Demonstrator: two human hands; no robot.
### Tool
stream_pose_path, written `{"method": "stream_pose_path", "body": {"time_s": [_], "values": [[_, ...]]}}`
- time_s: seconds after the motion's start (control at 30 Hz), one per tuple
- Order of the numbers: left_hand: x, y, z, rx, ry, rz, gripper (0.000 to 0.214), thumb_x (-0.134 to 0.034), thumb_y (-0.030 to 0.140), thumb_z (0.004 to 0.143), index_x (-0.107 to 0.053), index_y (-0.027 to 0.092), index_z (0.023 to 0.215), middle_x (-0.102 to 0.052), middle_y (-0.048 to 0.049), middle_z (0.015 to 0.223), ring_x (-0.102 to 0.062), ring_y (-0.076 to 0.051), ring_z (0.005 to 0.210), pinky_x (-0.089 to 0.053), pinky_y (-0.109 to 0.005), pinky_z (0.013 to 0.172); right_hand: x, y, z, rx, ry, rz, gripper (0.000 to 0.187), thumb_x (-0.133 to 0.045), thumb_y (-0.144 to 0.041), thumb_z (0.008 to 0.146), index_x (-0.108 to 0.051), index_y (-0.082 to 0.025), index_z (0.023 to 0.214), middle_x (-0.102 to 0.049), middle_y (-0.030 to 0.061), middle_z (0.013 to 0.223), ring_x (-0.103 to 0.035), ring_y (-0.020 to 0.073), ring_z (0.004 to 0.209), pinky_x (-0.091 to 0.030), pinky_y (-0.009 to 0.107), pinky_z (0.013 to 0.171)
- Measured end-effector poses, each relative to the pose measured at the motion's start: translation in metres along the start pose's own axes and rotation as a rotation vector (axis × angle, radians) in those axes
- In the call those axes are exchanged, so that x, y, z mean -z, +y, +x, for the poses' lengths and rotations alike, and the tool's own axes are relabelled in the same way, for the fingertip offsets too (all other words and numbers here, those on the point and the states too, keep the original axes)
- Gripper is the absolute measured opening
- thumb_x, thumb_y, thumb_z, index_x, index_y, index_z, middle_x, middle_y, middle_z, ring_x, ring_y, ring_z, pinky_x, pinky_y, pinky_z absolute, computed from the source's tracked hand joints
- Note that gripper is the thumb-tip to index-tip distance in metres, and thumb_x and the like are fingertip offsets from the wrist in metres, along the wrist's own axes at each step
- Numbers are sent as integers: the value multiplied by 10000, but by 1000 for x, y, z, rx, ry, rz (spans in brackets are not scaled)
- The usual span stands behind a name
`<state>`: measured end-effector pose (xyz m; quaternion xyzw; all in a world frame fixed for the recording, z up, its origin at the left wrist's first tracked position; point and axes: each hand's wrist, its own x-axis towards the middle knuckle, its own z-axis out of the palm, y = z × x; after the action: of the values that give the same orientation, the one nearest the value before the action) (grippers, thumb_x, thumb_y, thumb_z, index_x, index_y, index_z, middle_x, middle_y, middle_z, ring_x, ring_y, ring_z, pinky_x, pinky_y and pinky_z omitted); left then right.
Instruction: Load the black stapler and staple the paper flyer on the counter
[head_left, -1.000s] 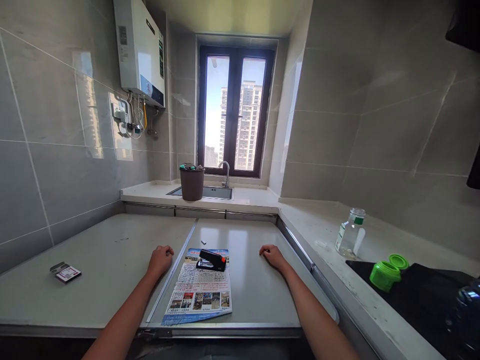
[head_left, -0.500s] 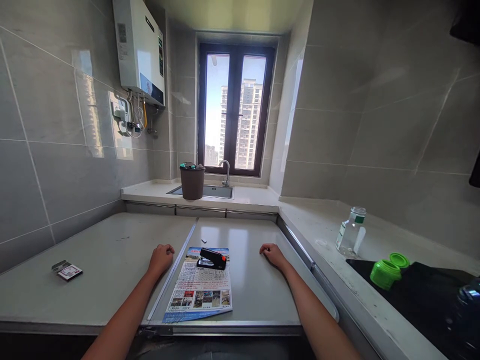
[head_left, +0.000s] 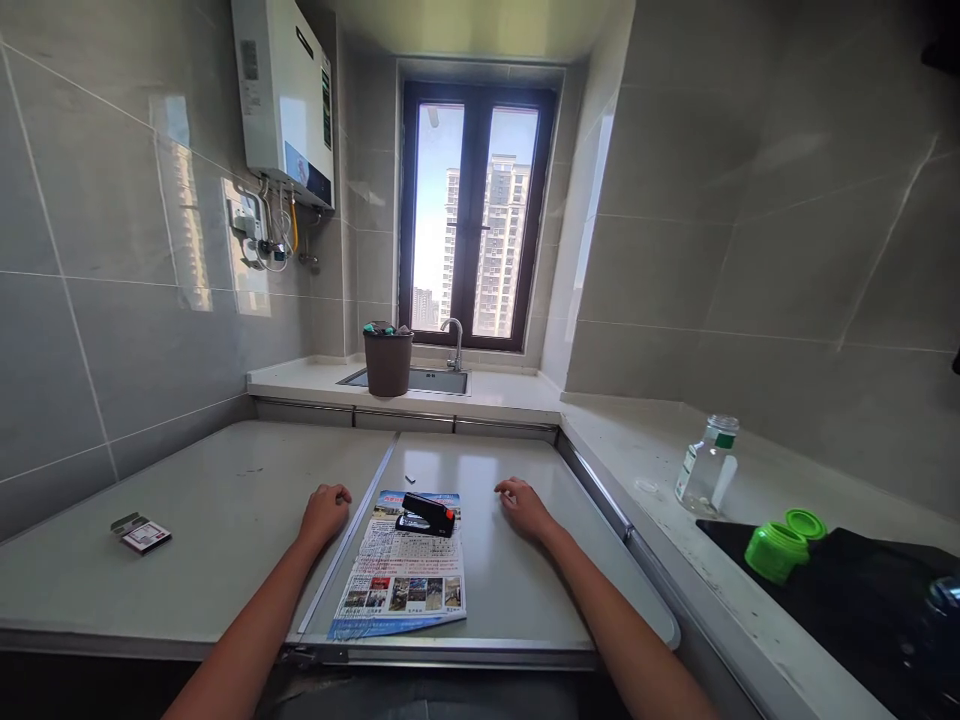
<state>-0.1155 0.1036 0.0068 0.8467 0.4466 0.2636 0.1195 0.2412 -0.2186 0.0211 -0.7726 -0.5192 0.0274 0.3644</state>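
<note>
A black stapler [head_left: 424, 516] with a red-orange spot at one end lies on a printed leaflet [head_left: 397, 560] with text and small photos. My left hand [head_left: 325, 512] rests on the table left of the leaflet, its fingers curled in loosely and nothing seen in them. To the right of the stapler, my right hand [head_left: 525, 507] is held over the table, apart from it, fingers partly stretched and holding nothing. A small staple-like strip [head_left: 410, 479] lies just beyond the leaflet. Farther left sits a small box [head_left: 144, 535] with its flap up.
The table [head_left: 247, 520] has a metal strip between its two halves. On the right counter stand a clear glass bottle [head_left: 706, 468] and an open green jar [head_left: 776, 551], beside a black cloth-like thing [head_left: 855, 590]. A brown bin [head_left: 388, 365] stands by the sink [head_left: 439, 380].
My right hand has moved left, closer to the stapler, and its fingers have stretched a little. My left hand stays in place. The view has shifted slightly.
</note>
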Motion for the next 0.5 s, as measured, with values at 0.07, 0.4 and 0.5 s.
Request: {"method": "stream_pose_path", "body": {"time_s": [0.07, 0.4, 0.5], "values": [[0, 0, -1, 2, 7, -4, 289, -572, 60, 844, -830, 176, 902, -747, -137, 1021, -712, -284, 1052, -508, -334, 984, -16, -28, 6, 49, -40, 54, 367, -518, -386, 1052, -749, -235, 1295, -733, 111, 1383, -687, 247, 1231, -519, 358, 1053], [3, 1, -1, -14, 16, -31, 270, -584, 67, 818, -817, 195, 867, -768, -119, 1015, -723, -266, 1037, -524, -327, 983, -102, -115, 20, 159, -253, 18, 413, -867, -400, 813, -773, -265, 1192, -820, 41, 1080, -735, 246, 959, -488, 291, 779], [2, 0, -2, -16, 22, -38, 261, -580, 75, 830, -809, 197, 864, -765, -120, 1022, -720, -268, 1049, -523, -322, 982, -100, -113, 17, 171, -239, -30, 333, -831, -397, 843, -765, -257, 1137, -806, 36, 1041, -708, 231, 918, -434, 275, 731]]}}
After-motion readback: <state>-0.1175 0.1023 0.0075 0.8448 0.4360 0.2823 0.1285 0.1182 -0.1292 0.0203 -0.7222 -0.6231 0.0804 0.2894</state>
